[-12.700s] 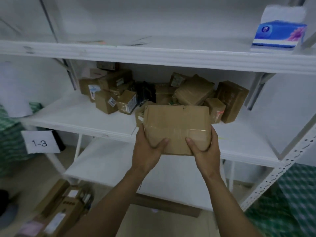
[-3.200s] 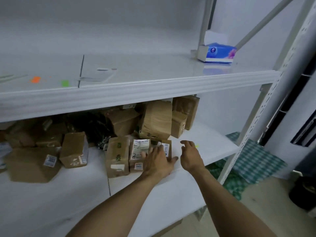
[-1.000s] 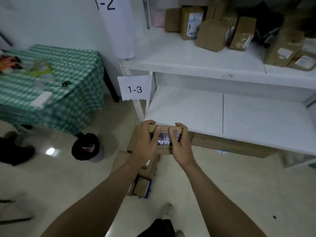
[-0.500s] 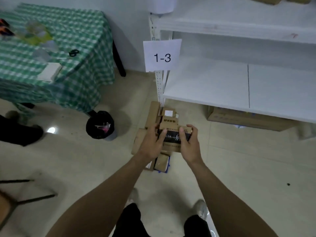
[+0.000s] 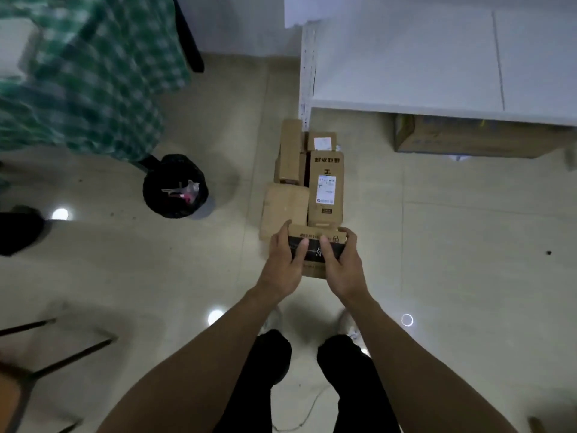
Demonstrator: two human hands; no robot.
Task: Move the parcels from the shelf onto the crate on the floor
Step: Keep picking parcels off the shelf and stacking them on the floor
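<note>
**Parcel held low over the floor pile**

Parcel (image 5: 316, 242): small brown carton with a dark printed band across its face. Person stands bent over it and grips it with both hands. Left hand (image 5: 282, 260) wraps the left end and right hand (image 5: 342, 264) the right end, with both thumbs laid on the top face and the fingers curled round the sides.

Parcel sits at the near edge of a pile on the tiled floor (image 5: 468, 245). I cannot tell whether it touches the pile or hangs just above it.

Pile contents:
- long carton with a white label (image 5: 326, 189), flat on the right
- plain carton (image 5: 284, 207), touching its left side
- narrow carton (image 5: 290, 151), behind the plain one
- small carton with a white sticker (image 5: 322, 141), at the far end by the shelf post

Whatever is under the pile is hidden, and no crate can be made out.

White shelf (image 5: 437, 57) is at upper right, with a large cardboard box (image 5: 468, 139) beneath it. Black bin (image 5: 175, 185) stands well left of the pile, near a table with a green checked cloth (image 5: 87, 73).
</note>
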